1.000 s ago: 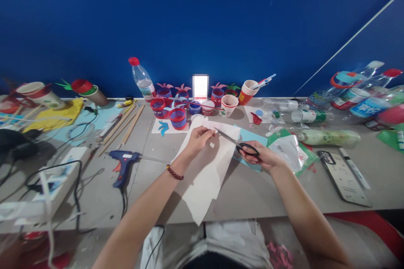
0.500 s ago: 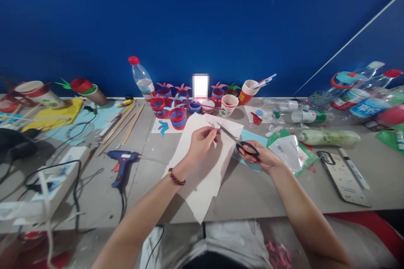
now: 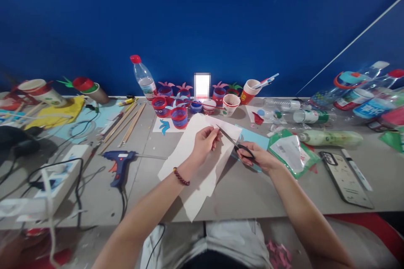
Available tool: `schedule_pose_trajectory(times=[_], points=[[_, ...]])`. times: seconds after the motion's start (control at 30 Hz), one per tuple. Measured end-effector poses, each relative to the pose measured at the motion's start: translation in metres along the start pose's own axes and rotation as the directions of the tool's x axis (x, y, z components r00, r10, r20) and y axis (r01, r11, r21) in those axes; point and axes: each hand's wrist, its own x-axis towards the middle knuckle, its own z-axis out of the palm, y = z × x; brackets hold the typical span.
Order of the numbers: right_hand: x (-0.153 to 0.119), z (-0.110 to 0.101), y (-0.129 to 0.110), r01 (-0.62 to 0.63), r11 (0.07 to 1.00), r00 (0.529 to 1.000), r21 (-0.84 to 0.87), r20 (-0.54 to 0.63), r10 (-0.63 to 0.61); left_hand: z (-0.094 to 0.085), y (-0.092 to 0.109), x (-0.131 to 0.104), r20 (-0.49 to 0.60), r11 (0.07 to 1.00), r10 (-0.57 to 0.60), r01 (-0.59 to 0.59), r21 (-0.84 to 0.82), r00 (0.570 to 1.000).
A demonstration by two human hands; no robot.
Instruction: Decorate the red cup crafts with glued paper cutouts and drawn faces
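My left hand (image 3: 205,143) is closed in a pinch on white paper over the upper part of a large, ragged-edged white paper sheet (image 3: 186,168). Whether the pinched bit belongs to the sheet or is a separate small piece, I cannot tell. My right hand (image 3: 256,156) grips black-handled scissors (image 3: 235,143), its fingers through the loops. The blades point up and left, close to the left fingertips, and look nearly closed. Light blue paper (image 3: 255,138) lies partly under the right hand.
Painted cups (image 3: 179,117) stand behind the sheet, beside a red-capped bottle (image 3: 145,80). A blue glue gun (image 3: 121,164) and power strip (image 3: 63,176) lie left. On the right are a green packet (image 3: 293,153), a phone (image 3: 345,178) and plastic bottles (image 3: 331,136).
The white sheet has turned a little, its near tip shifting left. Both hands have come slightly closer together, and the scissors' handles now look closer together.
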Motion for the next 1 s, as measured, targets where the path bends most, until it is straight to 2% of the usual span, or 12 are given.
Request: schedule_pose_trajectory(times=[0.33,0.7,1.0], points=[[0.005,0.003,0.005,0.064,0.997,0.997,0.032,-0.036,-0.063,-0.004,-0.01,0.004,0.0,0.999,0.026,-0.026,0.018,1.0],[0.004,0.006,-0.001,0.051,0.999,0.997,0.014,-0.05,-0.051,-0.005,0.0,0.004,0.032,0.997,-0.037,0.04,-0.072,0.999],[0.004,0.006,0.004,0.082,0.996,0.996,0.017,-0.03,-0.082,-0.006,-0.001,0.003,0.038,0.998,-0.023,0.025,-0.058,0.999]])
